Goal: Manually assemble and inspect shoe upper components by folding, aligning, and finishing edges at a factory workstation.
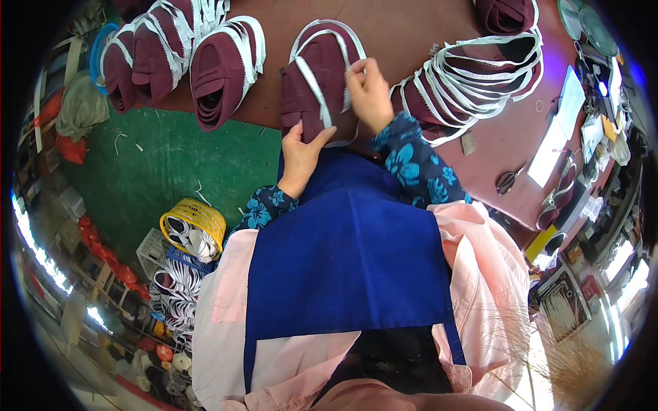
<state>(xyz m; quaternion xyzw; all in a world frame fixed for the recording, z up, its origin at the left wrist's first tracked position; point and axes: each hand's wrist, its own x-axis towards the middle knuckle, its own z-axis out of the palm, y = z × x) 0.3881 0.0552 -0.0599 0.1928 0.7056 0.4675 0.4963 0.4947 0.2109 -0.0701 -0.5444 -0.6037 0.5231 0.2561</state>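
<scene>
A maroon fabric shoe upper with white edging lies at the near edge of the table in front of me. My left hand grips its near end, thumb on top by a white strip and the other fingers partly hidden below. At the upper's right side, my right hand is closed with thumb and fingertips pinched at the white edging. The rest of its fingers curl inward. Another curved white-edged part shows behind the upper's far end; whether the two are joined I cannot tell.
Nested maroon uppers stand at the left. A long fanned stack of white-edged uppers lies right of my right hand. Black-handled scissors and white paper are farther right. A yellow basket stands lower left, beside the green floor.
</scene>
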